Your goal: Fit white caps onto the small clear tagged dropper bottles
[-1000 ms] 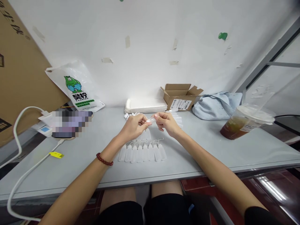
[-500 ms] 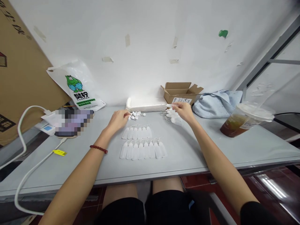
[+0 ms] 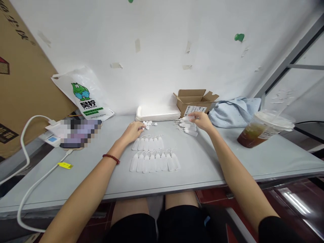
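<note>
My left hand [image 3: 134, 131] has its fingertips pinched at the left edge of a small heap of white caps [image 3: 150, 123]; what lies between them is too small to tell. At the right, my right hand [image 3: 201, 120] pinches the end of a frosted white plastic bottle [image 3: 186, 118] with a thin cord. Under and beside it lie several similar bottles [image 3: 189, 129] in a loose pile, cords pointing left. Nearer to me, more corded bottles stand out in two rows, a back row [image 3: 148, 144] and a longer front row [image 3: 154, 163], all lying flat.
Behind the hands lie a stack of white sheets or bags [image 3: 158, 113] and an open cardboard box [image 3: 194, 101]. A blue cloth [image 3: 234, 111] and a drink cup [image 3: 260, 131] are at the right. On the left are a phone [image 3: 81, 133], a white cable [image 3: 25, 195] and a printed plastic bag [image 3: 88, 94].
My left hand has moved right, against the caps. My right hand has shifted slightly right and down, and the bottle it pinches now shows over the pile.
</note>
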`<state>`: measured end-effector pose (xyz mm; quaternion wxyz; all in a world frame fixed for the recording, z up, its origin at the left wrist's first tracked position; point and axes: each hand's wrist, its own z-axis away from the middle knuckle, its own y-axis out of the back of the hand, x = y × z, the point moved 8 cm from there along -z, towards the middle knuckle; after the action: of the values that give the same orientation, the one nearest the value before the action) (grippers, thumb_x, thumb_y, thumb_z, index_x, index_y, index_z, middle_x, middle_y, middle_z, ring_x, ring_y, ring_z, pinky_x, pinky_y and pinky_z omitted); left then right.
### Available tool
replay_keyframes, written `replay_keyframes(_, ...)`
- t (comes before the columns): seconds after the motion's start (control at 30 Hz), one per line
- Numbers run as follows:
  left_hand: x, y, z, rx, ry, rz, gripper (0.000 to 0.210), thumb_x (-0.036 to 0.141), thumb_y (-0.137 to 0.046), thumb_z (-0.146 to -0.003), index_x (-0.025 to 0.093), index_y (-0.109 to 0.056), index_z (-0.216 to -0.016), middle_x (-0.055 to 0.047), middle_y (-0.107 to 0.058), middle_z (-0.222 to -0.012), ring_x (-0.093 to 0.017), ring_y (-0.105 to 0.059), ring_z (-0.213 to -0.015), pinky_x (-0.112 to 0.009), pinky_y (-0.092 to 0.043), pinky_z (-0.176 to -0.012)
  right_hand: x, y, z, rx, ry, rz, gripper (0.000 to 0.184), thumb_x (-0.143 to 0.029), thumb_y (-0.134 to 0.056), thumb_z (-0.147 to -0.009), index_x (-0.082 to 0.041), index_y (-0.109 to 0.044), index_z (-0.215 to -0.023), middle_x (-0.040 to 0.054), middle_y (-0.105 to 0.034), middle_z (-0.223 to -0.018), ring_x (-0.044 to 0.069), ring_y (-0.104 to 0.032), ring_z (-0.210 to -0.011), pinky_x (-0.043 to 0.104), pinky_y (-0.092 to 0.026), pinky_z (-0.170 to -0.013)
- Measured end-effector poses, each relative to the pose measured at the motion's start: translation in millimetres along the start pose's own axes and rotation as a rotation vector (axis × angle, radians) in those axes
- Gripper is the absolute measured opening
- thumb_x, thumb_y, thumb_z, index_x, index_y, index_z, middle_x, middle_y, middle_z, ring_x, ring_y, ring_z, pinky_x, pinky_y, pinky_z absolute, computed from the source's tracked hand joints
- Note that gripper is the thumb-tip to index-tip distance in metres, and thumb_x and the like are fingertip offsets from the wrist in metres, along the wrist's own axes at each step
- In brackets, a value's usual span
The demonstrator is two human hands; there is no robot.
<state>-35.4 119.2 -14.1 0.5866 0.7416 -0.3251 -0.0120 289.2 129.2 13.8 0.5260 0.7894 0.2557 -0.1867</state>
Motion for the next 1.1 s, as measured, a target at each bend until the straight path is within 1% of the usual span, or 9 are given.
replay_keyframes(0.2,0.4,0.7,1.1,-0.009,0.035,-0.072,0.028,0.02,-0.047,-0.082,0.015,-0.069,-0.099,-0.01,-0.069,-0.097,-0.024,-0.062,-0.088,-0.034,-0.046,-0.083,5.6,-4.9,-1.6,0.023,-0.008,0.038,0.021,-0.015,-0.056,-0.066,-0.016,-0.064,-0.086,0.0069,-0.068,-0.086,0.02,-0.057,-0.076,0.034,-0.044,-0.076)
replay_keyframes(0.33,3.9,-0.9,2.5,-0.037,0.035,-0.106,0.03,0.02,-0.046,-0.081,0.013,-0.068,-0.101,-0.011,-0.068,-0.097,-0.025,-0.062,-0.088,-0.035,-0.046,-0.083,5.7,-12.3,-0.3,-0.022,0.004,0.007,0.02,-0.015,-0.055,-0.067,-0.017,-0.059,-0.086,0.0067,-0.067,-0.089,0.019,-0.057,-0.075,0.032,-0.043,-0.076)
replay_keyframes(0.63,4.9,2.4,3.5,-0.006,0.034,-0.067,0.029,0.022,-0.046,-0.079,0.017,-0.071,-0.094,-0.009,-0.069,-0.091,-0.025,-0.063,-0.085,-0.034,-0.046,-0.079,3.3,-12.7,1.0,-0.008,-0.003,0.094,0.017,-0.016,-0.059,-0.07,-0.016,-0.06,-0.087,0.009,-0.066,-0.097,0.021,-0.059,-0.086,0.034,-0.044,-0.081)
replay_keyframes(0.8,6.1,16.7,4.5,0.099,0.136,0.088,0.027,0.027,-0.053,-0.077,0.015,-0.07,-0.094,-0.009,-0.07,-0.091,-0.025,-0.062,-0.083,-0.035,-0.046,-0.08,-23.5,0.3,5.6,0.108,0.09,0.126,0.012,-0.018,-0.059,-0.072,-0.016,-0.06,-0.084,0.0112,-0.064,-0.097,0.024,-0.058,-0.089,0.037,-0.043,-0.082)
replay_keyframes(0.87,5.8,21.9,5.4,0.147,0.194,0.181,0.027,0.029,-0.058,-0.074,0.015,-0.069,-0.094,-0.008,-0.07,-0.089,-0.023,-0.062,-0.082,-0.034,-0.047,-0.08,-42.3,3.7,11.5,0.074,0.111,0.075,0.004,-0.019,-0.057,-0.073,-0.017,-0.059,-0.076,0.0097,-0.065,-0.089,0.022,-0.058,-0.082,0.036,-0.044,-0.078)
replay_keyframes(0.93,5.6,24.4,6.7,0.183,0.248,0.299,0.03,0.032,-0.064,-0.07,0.015,-0.068,-0.094,-0.008,-0.07,-0.089,-0.022,-0.062,-0.083,-0.033,-0.048,-0.078,-62.2,-2.0,20.8,-0.093,0.101,-0.07,0.005,-0.021,-0.056,-0.074,-0.018,-0.057,-0.07,0.0053,-0.065,-0.075,0.018,-0.059,-0.072,0.031,-0.044,-0.071)
replay_keyframes(0.97,6.2,24.0,7.4,0.186,0.271,0.367,0.032,0.033,-0.065,-0.069,0.014,-0.068,-0.094,-0.008,-0.069,-0.089,-0.022,-0.062,-0.083,-0.032,-0.048,-0.076,-71.9,-11.0,28.3,-0.25,0.077,-0.159,0.006,-0.023,-0.057,-0.073,-0.018,-0.057,-0.07,0.0028,-0.063,-0.067,0.016,-0.058,-0.065,0.028,-0.044,-0.064)
replay_keyframes(1.07,11.2,19.4,9.8,0.16,0.334,0.561,0.035,0.037,-0.065,-0.069,0.013,-0.069,-0.094,-0.009,-0.069,-0.088,-0.02,-0.062,-0.078,-0.03,-0.049,-0.067,-103.0,-51.9,76.4,-0.961,0.059,-0.257,0.015,-0.027,-0.057,-0.074,-0.016,-0.058,-0.063,0.0003,-0.06,-0.056,0.012,-0.054,-0.051,0.025,-0.042,-0.053)
replay_keyframes(1.1,14.2,17.9,10.6,0.146,0.347,0.614,0.034,0.037,-0.066,-0.069,0.013,-0.07,-0.092,-0.009,-0.069,-0.088,-0.02,-0.061,-0.076,-0.03,-0.048,-0.064,-108.5,-60.1,93.9,-1.148,0.042,-0.244,0.02,-0.03,-0.058,-0.074,-0.016,-0.058,-0.06,0.0003,-0.06,-0.052,0.011,-0.053,-0.048,0.025,-0.041,-0.05)
